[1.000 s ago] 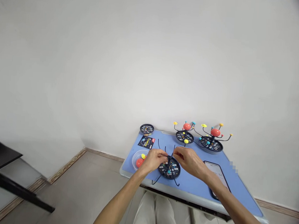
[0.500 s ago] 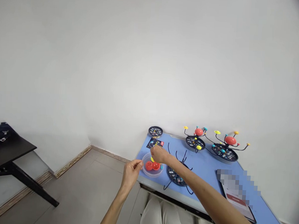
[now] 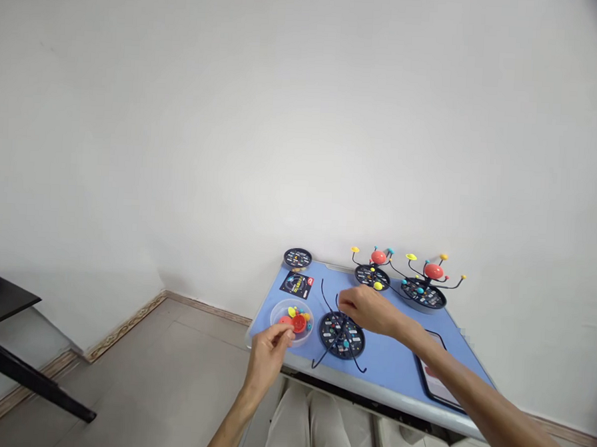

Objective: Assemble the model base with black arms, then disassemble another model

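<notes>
Since half a second ago, our right hand [image 3: 369,310] left the bowl [image 3: 280,310] for the base [image 3: 341,334], fingers pinched, contents unclear; left hand [image 3: 267,355], loosely curled, just beside bowl.

The phone [image 3: 433,380] lies half hidden under the right forearm [image 3: 451,371].

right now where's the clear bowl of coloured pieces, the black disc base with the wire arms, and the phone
clear bowl [image 3: 276,314]: head view, bare left rim.
black disc base [image 3: 342,335]: head view, middle of the printed top face.
phone [image 3: 437,384]: head view, screen near its front end, beside the right forearm.
</notes>
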Tool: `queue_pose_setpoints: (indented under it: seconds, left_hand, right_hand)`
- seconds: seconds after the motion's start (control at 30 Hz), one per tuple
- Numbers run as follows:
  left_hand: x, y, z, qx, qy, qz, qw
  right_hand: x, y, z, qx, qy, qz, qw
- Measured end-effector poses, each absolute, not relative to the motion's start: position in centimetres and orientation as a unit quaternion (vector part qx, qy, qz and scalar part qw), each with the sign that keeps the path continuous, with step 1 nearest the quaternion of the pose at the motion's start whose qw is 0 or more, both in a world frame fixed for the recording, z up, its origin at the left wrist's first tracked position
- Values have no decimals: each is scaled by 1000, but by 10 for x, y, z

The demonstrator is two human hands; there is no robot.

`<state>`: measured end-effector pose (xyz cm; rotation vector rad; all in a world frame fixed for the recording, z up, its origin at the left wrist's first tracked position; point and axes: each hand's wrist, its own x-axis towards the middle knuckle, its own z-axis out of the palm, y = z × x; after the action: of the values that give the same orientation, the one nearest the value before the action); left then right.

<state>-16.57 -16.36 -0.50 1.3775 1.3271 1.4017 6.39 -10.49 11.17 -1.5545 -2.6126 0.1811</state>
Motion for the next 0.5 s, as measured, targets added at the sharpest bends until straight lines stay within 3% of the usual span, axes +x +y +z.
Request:
queue_pose_setpoints:
  seconds: [0.2, 0.5]
  left_hand:
    - [-123, -124, -4, 618, 454, 449, 458]
    - [-97, -102, -5, 729, 382, 311, 475]
  right_hand:
    - [84, -151, 76, -557, -819, 107, 86]
    - [57, -150, 44, -574, -809, 76, 97]
